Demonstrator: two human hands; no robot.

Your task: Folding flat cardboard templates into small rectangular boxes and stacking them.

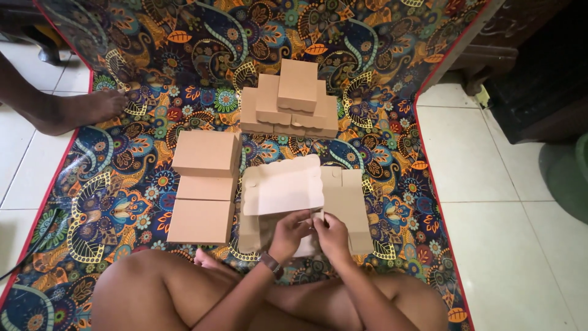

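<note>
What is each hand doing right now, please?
Left hand: closed on the near edge of the flat cardboard blank.
Right hand: closed on the same blank, beside the left.

Flat brown cardboard box blank (304,195), scalloped flap raised, partly folded, lying on patterned mat

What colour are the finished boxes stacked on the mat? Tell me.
Plain light brown cardboard boxes, seen best in the head view.

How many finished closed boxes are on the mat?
7, maybe more hidden: three in a column at left, and a stack of four at the back.
</note>
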